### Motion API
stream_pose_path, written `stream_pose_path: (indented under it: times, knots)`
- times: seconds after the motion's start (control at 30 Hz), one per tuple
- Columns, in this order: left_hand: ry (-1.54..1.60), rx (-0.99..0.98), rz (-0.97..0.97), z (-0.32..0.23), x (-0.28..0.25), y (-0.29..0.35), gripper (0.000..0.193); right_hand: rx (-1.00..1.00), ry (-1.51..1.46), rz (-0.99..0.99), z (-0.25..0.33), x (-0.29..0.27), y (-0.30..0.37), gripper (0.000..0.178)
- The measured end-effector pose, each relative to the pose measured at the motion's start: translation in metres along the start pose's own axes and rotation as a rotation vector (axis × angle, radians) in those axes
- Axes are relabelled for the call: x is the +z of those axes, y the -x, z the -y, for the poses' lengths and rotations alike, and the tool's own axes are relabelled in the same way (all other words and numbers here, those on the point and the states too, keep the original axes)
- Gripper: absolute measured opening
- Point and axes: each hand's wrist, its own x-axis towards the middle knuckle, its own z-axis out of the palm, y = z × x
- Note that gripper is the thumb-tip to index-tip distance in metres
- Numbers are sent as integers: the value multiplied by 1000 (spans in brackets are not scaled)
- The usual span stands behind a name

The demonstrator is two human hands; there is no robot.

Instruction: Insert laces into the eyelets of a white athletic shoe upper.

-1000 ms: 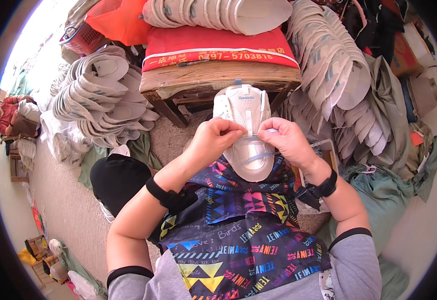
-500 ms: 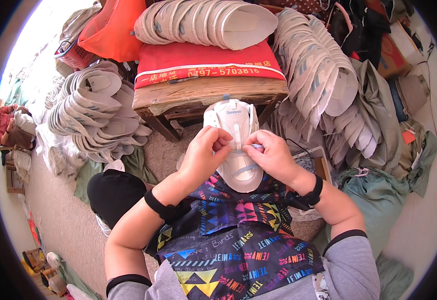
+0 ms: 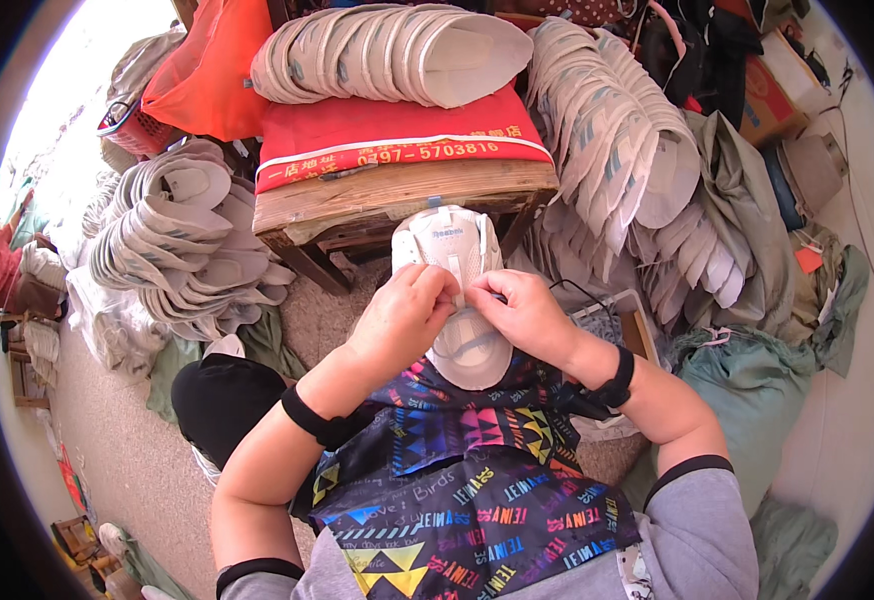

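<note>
A white shoe upper (image 3: pixel 474 362) rests above my lap, its toe toward me and its tongue end leaning toward the wooden stool. Over its middle my left hand (image 3: pixel 412 310) has thumb and fingers pinched together at the left of the centre strip. Just opposite, my right hand (image 3: pixel 525 314) is closed in a pinch too, its fingertips almost meeting the left ones. Whatever the fingertips hold is too small and covered to make out. A patterned dark apron (image 3: pixel 457 480) covers my lap.
A wooden stool (image 3: pixel 407 190) with a red cloth (image 3: pixel 407 125) carries a row of nested shoe uppers (image 3: pixel 387 55). More stacked uppers (image 3: pixel 607 130) hang at the right, and another pile (image 3: pixel 172 225) stands at the left. A green sack (image 3: pixel 742 400) lies near my right elbow.
My right hand has drawn in toward the left, so the gap between the fingertips has narrowed. The whole view has shifted slightly, and the upper stays in place under the hands.
</note>
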Motion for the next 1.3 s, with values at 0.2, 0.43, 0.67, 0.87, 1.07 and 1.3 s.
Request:
stream_pose_path:
  times: [0.2,0.43,0.67,0.87,1.07,1.3]
  knots:
    - [17,-208,207,-8,-43,22,15,81,20,149,6,-30,-1,18]
    - [1514,-568,-601,79,-191,105,18,286,-48,349,-15,-73,10,17]
    - [1532,-1015,-1673,259,-426,440,10,-153,695,194,-86,-126,31,20]
    - [795,-1003,-1560,269,-433,516,19,946,319,-100,-145,-220,73,16]
    - [-460,-482,-702,212,-392,499,25,609,-1031,-966,-240,-329,215,25]
    - [-494,-737,-1121,209,-423,483,37,589,648,-548,-264,-384,291,37]
